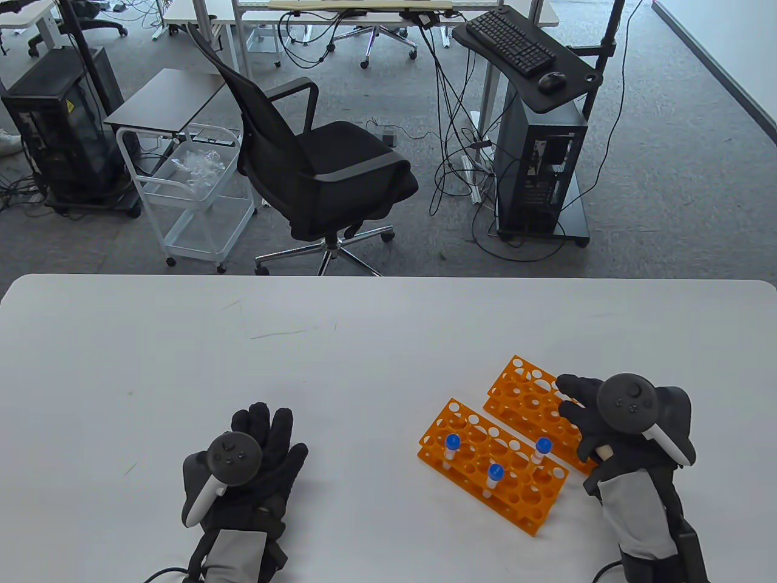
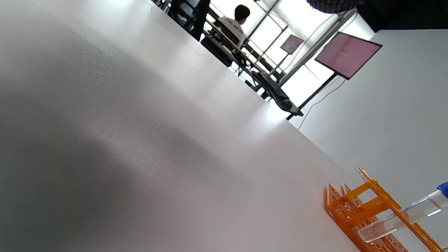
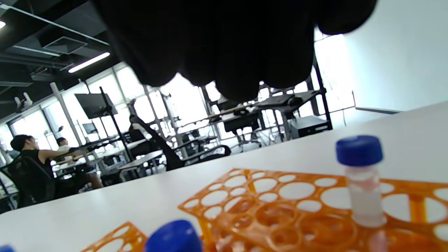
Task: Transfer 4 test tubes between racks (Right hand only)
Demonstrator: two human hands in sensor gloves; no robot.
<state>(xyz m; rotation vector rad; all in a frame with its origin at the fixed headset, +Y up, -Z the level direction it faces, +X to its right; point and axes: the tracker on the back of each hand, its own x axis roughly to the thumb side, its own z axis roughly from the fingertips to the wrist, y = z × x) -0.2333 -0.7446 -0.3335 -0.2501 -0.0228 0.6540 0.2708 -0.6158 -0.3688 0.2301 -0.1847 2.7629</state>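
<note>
Three blue-capped test tubes [image 1: 453, 450] are seen upright in the left rack [image 1: 491, 466] in the table view, with the right rack [image 1: 527, 395] just beside it on the far right. The right hand [image 1: 598, 419] is over the right rack's near end, fingers curled; whether a tube is gripped cannot be told there. The left hand [image 1: 261, 452] is laid flat on the bench [image 1: 303, 364], fingers spread, holding nothing, well apart from both racks.

Left wrist view: mostly bare bench is shown, with one rack's corner [image 2: 353, 210] and one capped tube [image 2: 406, 217] at the lower right.

Right wrist view: a tube [image 3: 360, 175] is seen standing in a hole of an orange rack [image 3: 280, 203], seemingly the right one, below the gloved fingers [image 3: 227, 52], which do not touch it. This hand is judged released.

It is judged that one tube has been moved and three remain. For the next pick, the hand should be raised straight off the seated tube. The nearest tube should be pinched just under its cap and lifted vertically, so that the light rack is not dragged along. The left hand is to be kept idle.
</note>
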